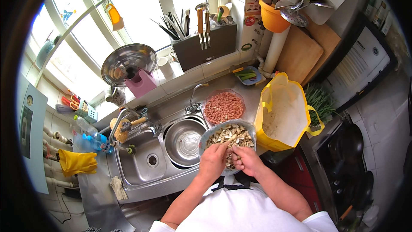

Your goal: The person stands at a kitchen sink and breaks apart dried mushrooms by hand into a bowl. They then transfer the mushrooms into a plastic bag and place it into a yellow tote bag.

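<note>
Both hands meet over a plastic-lined bowl (202, 141) full of peanut shells (236, 134). Between the fingertips of my left hand (213, 162) is a pale peanut pod (232, 138), its end pointing up and away from me. My right hand (247, 160) touches the same spot, with its fingers curled; whether something small lies inside them is hidden. Just behind the bowl stands a clear bowl of shelled pink peanuts (224, 107). To the right, a yellow-edged bag (283, 119) stands upright with its mouth wide, and bits of dirt cling to its pale lining.
A double steel sink (141, 164) lies to the left, with a metal basin (185, 143) in its right bowl. Green vegetables (318, 101) lie behind the bag, near a black stove (344, 161). A small blue dish (254, 79) sits by the wall.
</note>
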